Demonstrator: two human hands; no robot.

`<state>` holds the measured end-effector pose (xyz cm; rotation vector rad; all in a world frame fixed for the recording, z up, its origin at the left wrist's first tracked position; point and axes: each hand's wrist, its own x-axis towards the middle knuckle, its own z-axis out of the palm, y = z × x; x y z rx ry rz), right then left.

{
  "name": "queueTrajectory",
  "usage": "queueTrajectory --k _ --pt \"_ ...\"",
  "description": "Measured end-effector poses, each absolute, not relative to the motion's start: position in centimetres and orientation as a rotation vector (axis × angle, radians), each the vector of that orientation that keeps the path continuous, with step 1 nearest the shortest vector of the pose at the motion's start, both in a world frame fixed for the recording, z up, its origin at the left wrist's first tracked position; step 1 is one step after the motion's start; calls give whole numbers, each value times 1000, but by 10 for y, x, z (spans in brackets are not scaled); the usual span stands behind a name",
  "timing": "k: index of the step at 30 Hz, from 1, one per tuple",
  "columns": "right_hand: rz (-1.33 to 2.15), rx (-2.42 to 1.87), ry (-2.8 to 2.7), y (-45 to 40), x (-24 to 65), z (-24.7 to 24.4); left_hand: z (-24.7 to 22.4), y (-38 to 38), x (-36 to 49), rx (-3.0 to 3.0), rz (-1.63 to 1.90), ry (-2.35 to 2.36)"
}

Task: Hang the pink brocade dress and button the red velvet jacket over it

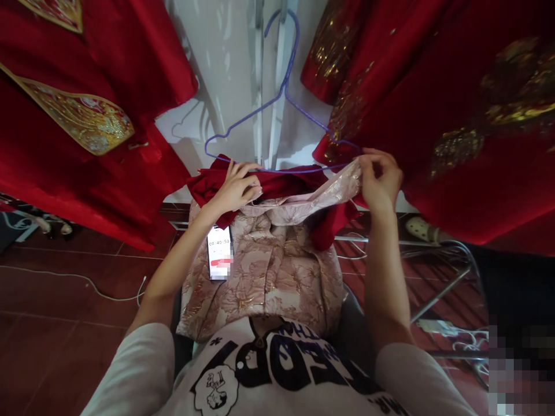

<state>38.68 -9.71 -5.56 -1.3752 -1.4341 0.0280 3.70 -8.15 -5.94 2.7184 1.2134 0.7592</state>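
Observation:
A pink-and-gold brocade garment point(251, 271) with pleats lies over my lap, deep red cloth point(277, 184) bunched at its far end. My right hand point(381, 176) pinches the end of the garment's pale band point(318, 199), raised at the right near the hanger's lower corner. On the left, my left hand point(238, 188) is closed on the band's other end, with its fingertips partly hidden by cloth. A purple wire hanger point(284, 86) is upright just beyond both hands, its lower bar running along the red cloth. Whether my right fingers also touch the bar I cannot tell.
A phone point(219, 254) showing a timer lies on the garment's left side. Red embroidered garments hang at left point(99, 110) and right point(433, 115). White cables point(468, 341) and a metal-tube frame point(446, 289) are at the lower right. Another cable point(99, 293) crosses the tiled floor.

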Motion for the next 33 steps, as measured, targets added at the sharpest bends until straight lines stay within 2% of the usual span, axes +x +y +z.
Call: queueTrajectory --k 9,15,22,33 --pt "10 -1554 -1200 -89 420 -76 -58 -99 30 2695 830 1199" --pt "66 -1519 -1117 -90 398 -63 -58 -99 30 2694 814 1201" --pt "7 -1734 -1197 -81 378 -44 -51 -103 26 2652 803 1166" --pt "152 -1491 -1167 -90 399 -71 -45 -104 17 2640 824 1024"
